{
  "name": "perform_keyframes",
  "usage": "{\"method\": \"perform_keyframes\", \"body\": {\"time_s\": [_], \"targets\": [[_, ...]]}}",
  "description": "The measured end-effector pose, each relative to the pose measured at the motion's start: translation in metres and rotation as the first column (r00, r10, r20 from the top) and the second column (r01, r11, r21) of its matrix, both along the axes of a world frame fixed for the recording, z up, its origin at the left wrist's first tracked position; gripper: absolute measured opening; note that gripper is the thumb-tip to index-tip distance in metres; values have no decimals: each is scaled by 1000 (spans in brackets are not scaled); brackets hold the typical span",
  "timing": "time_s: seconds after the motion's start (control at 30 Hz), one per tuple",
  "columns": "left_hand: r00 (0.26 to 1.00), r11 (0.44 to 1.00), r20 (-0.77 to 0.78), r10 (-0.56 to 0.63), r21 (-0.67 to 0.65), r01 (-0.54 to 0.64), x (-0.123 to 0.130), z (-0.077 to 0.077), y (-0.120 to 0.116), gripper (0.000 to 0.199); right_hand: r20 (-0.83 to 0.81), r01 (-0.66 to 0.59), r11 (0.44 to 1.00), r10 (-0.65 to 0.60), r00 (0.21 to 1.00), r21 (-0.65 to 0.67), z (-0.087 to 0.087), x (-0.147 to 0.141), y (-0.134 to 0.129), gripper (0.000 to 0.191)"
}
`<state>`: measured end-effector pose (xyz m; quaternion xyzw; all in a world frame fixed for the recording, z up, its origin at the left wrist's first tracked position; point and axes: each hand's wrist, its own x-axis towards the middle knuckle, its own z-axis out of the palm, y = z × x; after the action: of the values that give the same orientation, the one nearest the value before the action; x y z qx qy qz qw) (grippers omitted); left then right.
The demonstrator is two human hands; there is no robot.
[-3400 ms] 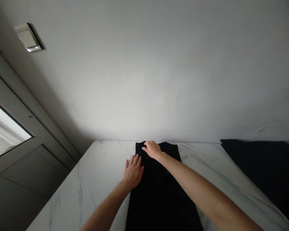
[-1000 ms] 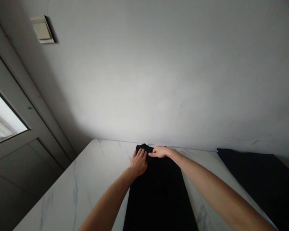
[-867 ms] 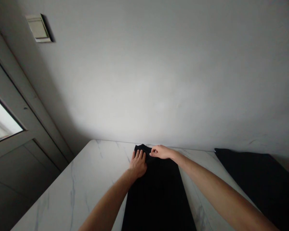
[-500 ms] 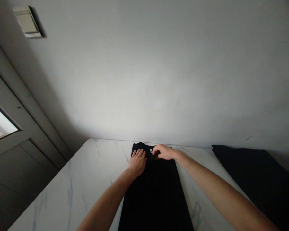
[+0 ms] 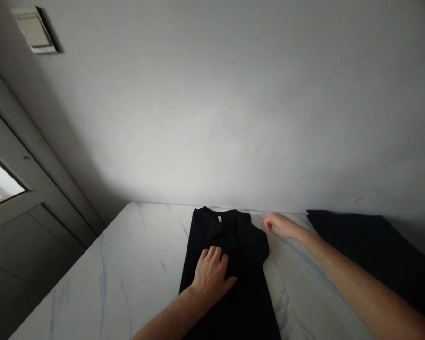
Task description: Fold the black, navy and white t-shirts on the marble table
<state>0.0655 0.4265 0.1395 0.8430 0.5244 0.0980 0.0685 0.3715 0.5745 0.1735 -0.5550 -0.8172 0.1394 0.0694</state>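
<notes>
A black T-shirt lies lengthwise on the white marbled table, its collar toward the wall. A small white label shows inside the neckline. On the right, a short sleeve sticks out past the shirt's long edge. My left hand rests on the upper chest of the shirt, palm down, thumb and fingers apart. Just right of the shirt's shoulder, my right hand is over the table with its fingers curled together. No cloth shows in it, and it is apart from the shirt.
Another dark cloth piece lies at the table's right side, partly behind my right forearm. The marbled table meets a grey wall. A door stands at the left, with a light switch above.
My right hand has let go of the collar and moved right, off the shirt. The neckline now lies flat and the right sleeve shows. My left hand has slid down onto the chest.
</notes>
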Motion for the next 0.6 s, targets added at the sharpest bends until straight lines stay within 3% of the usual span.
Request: {"method": "perform_keyframes", "body": {"time_s": [0.13,0.23,0.33,0.43,0.6], "targets": [[995,997,-56,79,11,-79,5,0,-2,24,-70,82,974,-69,995,210,9,-44,-6,34],[991,994,-80,107,-20,-109,10,-2,-1,17,-76,32,994,-24,997,106,5,-100,-12,25],[987,993,-125,102,-47,-109,13,-5,3,15,59,28,999,-27,998,-20,-8,-142,-16,26],[981,991,-157,117,-43,-125,12,-7,6,22,133,85,994,-76,988,-64,-19,-157,-15,32],[976,977,-45,213,34,-212,3,-2,3,24,23,49,993,-47,999,-109,-21,-155,-5,15]]}}
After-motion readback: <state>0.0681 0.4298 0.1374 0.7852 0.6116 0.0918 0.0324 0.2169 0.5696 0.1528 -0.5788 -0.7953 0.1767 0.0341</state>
